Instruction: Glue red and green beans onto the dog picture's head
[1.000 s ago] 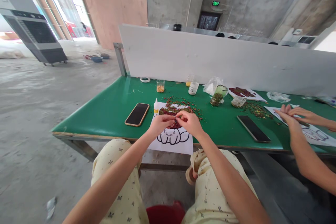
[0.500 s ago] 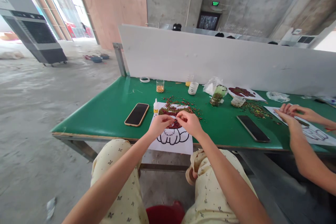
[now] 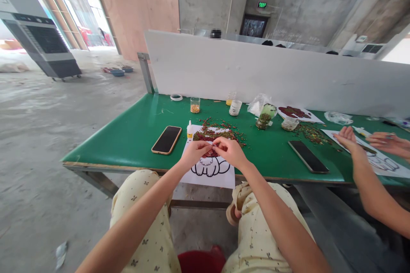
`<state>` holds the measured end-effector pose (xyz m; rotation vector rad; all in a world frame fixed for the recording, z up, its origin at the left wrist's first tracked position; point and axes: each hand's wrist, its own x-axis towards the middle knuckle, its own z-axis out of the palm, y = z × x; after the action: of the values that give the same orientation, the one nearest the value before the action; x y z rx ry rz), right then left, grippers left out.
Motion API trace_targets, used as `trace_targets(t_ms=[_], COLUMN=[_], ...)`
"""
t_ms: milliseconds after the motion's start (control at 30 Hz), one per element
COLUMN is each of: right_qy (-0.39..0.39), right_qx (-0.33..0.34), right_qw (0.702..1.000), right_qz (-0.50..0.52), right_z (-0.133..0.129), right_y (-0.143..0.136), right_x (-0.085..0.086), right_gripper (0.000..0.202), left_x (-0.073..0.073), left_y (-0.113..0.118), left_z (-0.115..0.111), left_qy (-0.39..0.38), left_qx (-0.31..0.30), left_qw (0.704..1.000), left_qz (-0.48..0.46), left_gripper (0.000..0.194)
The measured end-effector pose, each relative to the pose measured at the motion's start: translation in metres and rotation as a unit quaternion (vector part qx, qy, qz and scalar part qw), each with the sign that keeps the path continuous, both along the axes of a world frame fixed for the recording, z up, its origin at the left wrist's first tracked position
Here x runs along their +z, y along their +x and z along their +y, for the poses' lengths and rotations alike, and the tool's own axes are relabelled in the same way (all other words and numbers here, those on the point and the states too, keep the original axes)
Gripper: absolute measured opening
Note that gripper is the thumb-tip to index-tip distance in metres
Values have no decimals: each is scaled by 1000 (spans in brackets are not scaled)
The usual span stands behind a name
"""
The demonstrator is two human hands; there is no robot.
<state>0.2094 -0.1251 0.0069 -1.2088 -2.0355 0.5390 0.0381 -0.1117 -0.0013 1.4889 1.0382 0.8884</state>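
Over a white sheet with a black outline drawing [image 3: 214, 175], my left hand [image 3: 196, 153] and my right hand [image 3: 228, 150] meet fingertip to fingertip. The fingers of both are pinched together; whatever lies between them is too small to name. Red and green grains [image 3: 221, 134] cover the upper part of the drawing and spill onto the green table around it. A small glue bottle [image 3: 190, 130] with a yellow label stands upright at the sheet's upper left corner, beyond my left hand.
Phones lie left [image 3: 166, 140] and right [image 3: 308, 156] of the sheet. Behind stand a cup of orange bits [image 3: 195, 105], a white cup [image 3: 235, 108] and a tipped green cup [image 3: 266, 116]. At the right, another person's hands [image 3: 352, 140] hover over a second drawing [image 3: 384, 164].
My hands stay together, with the right fingers shifted slightly left. The other person's hands have moved apart, one going right and the other showing an open palm.
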Motion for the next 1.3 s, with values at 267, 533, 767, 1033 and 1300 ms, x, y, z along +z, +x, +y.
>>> trace_targets(t_ms=[267, 533, 767, 1033, 1300], right_qy=[31, 104, 86, 93, 66], right_qx=[-21, -62, -91, -101, -80], right_qw=[998, 979, 982, 975, 982], right_qz=[-57, -162, -138, -174, -155], right_z=[1, 1, 0, 0, 1], right_y=[-2, -7, -8, -8, -11], right_x=[-4, -8, -6, -9, -15], right_gripper=[19, 19, 21, 31, 22], left_x=[4, 5, 2, -5, -9], left_y=[0, -2, -3, -3, -2], left_z=[-2, -1, 5, 4, 5], left_qy=[-29, -89, -96, -42, -27], left_qx=[-14, -43, -10, -39, -35], left_qw=[999, 995, 995, 998, 997], left_qz=[-5, -9, 3, 37, 68], left_gripper=[21, 24, 25, 23, 24])
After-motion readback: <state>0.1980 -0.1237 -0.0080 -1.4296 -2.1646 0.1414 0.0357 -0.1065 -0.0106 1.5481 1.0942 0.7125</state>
